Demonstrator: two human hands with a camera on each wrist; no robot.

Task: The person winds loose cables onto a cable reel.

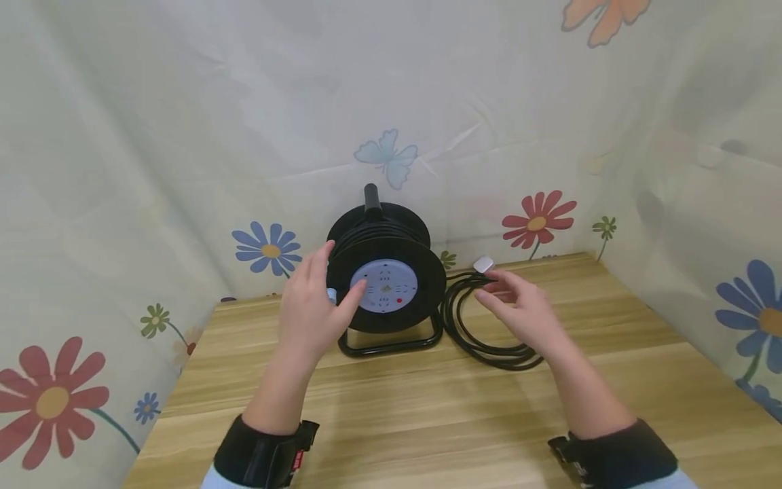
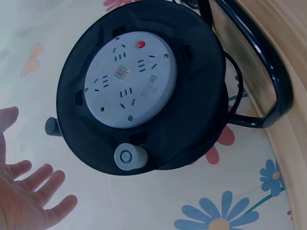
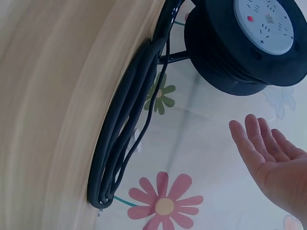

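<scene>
Dark wrist straps [image 1: 263,454] sit nearest the head camera, one on each forearm, with pale sleeves just behind them. Ahead of them lies the wooden table [image 1: 427,421], and both hands reach forward over it.

Left hand [image 1: 313,299] is spread and relaxed, fingers straight, its fingertips at the left rim of the cable reel [image 1: 385,272]; whether they actually touch the rim cannot be told, and the left wrist view shows the open palm [image 2: 26,196] a little apart from the drum. On the reel's face, just beyond this hand, sits a round grey socket panel [image 1: 383,285] with a small red button [image 1: 400,299], and a grey knob [image 2: 128,156] stands on the rim close to the fingers. Its black carrying handle [image 1: 371,195] rises above the drum, and a black tube stand [image 1: 391,345] holds it upright on the table.

Right hand [image 1: 519,309] is also open, fingers loosely extended and holding nothing, hovering above the coiled black cable [image 1: 482,333], which lies in loops on the table between this hand and the reel. A white plug [image 1: 483,263] lies just beyond the fingertips, at the far end of the coil.

Flowered cloth [image 1: 153,170] hangs behind and to both sides of the hands.
</scene>
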